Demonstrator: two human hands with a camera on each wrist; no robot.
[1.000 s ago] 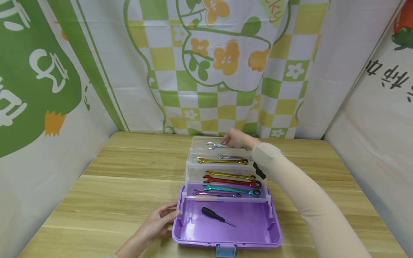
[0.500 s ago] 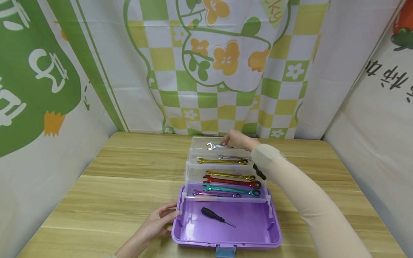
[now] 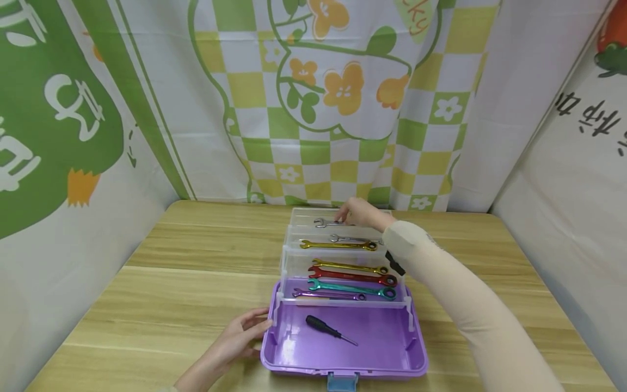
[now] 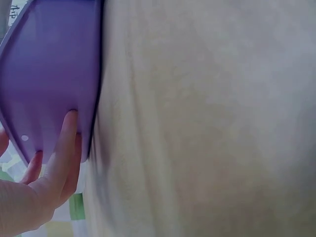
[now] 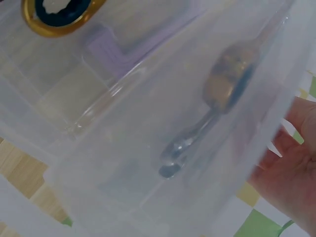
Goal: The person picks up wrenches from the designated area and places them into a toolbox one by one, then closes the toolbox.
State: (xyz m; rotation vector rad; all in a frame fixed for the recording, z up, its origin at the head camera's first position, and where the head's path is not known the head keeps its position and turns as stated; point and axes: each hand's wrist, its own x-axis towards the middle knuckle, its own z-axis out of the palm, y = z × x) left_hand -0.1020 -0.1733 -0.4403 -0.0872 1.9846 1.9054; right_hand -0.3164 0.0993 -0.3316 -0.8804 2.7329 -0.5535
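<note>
A purple toolbox point(image 3: 343, 354) stands on the table with its stepped clear trays raised. My left hand point(image 3: 240, 337) rests against the box's left side, its fingers extended along the purple wall in the left wrist view. At the top tray point(image 3: 301, 215), my right hand point(image 3: 360, 211) pinches a silver wrench point(image 3: 320, 223); in the right wrist view its fingertips are hidden behind the cloudy tray wall. A smaller silver wrench point(image 3: 345, 238) and a gold wrench point(image 3: 338, 245) lie in the tray below.
The lowest tray holds a gold wrench point(image 3: 350, 266), a red wrench point(image 3: 352, 276), a teal wrench point(image 3: 350, 288) and a purple wrench point(image 3: 328, 295). A black-handled screwdriver point(image 3: 323, 326) lies on the box floor. A blue latch point(image 3: 342, 382) is at the front. Printed curtains point(image 3: 313, 158) hang behind.
The silver wrench at the right hand has turned slightly, its open end now looking thinner and darker. Both hands stay in nearly the same places.
</note>
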